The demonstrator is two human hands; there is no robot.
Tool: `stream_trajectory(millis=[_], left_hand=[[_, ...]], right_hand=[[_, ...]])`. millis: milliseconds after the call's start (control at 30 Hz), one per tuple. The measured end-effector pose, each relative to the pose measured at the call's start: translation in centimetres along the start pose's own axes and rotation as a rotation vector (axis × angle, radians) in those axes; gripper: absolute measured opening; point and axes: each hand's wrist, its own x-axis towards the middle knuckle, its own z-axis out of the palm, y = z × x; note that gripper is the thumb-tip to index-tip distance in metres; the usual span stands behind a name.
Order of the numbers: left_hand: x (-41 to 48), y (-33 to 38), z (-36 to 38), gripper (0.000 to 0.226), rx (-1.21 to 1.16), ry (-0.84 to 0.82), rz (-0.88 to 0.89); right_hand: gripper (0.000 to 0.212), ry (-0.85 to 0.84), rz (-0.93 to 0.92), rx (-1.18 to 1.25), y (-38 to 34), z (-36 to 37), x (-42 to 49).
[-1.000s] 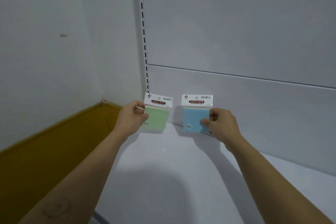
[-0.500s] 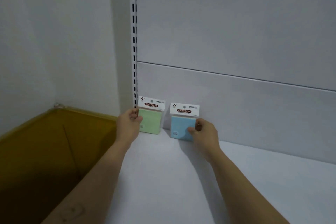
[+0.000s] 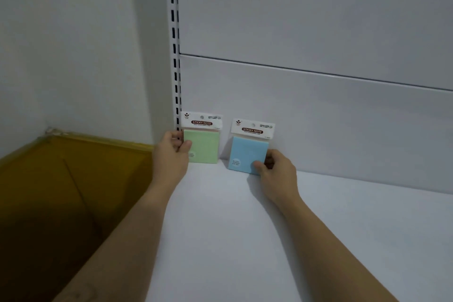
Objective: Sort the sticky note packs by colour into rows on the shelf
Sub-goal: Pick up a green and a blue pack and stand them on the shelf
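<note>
While fingers (image 3: 185, 146) of the left hand (image 3: 171, 157) clamp the green sticky note pack (image 3: 204, 147) and those of the right hand (image 3: 278, 175) the blue pack (image 3: 246, 154), both standing at the back of the shelf (image 3: 232, 228), either thin pack may topple forward once released.

- green sticky note pack (image 3: 204, 146), white header card, nearest the slotted upright (image 3: 174, 56)
- blue sticky note pack (image 3: 246, 154), same white header
- shelf (image 3: 232, 228): white
- upright: white with black slots
- box (image 3: 73, 191) beyond the upright: mustard yellow
</note>
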Motion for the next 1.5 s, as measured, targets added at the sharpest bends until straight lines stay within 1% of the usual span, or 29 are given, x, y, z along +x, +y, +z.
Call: stream_trajectory(millis=[133, 300, 500, 700, 967, 1133, 1300, 1433, 1500], left_hand=[[0.0, -0.2, -0.2, 0.008, -0.013, -0.047, -0.012], [0.1, -0.4, -0.1, 0.007, -0.031, -0.038, -0.035], [0.2, -0.4, -0.1, 0.008, -0.043, -0.025, -0.037], [0.0, -0.4, -0.3, 0.006, -0.052, -0.038, -0.041], [-0.2, 0.0, 0.0, 0.006, 0.024, 0.014, -0.030], [-0.1, 0.0, -0.1, 0.010, 0.013, 0.030, -0.070], [-0.5, 0.4, -0.4, 0.013, 0.037, 0.045, -0.044], [-1.0, 0.8, -0.7, 0.021, 0.060, 0.061, -0.036], [-1.3, 1.5, -1.1, 0.026, 0.119, 0.067, -0.010]], right_hand=[[0.016, 0.038, -0.030, -0.047, 0.2, 0.3, 0.2], [0.015, 0.038, -0.015, -0.044, 0.4, 0.4, 0.5], [0.009, 0.084, 0.005, -0.007, 0.1, 0.6, 0.5], [0.009, 0.085, -0.008, -0.030, 0.3, 0.6, 0.3], [0.013, 0.060, -0.026, -0.045, 0.4, 0.7, 0.2], [0.011, 0.063, -0.008, -0.030, 0.4, 0.7, 0.2], [0.011, 0.067, 0.003, -0.028, 0.2, 0.5, 0.0], [0.019, 0.090, 0.044, -0.001, -0.2, 0.4, -0.2], [0.024, 0.093, 0.051, -0.015, -0.7, 0.0, -0.6]])
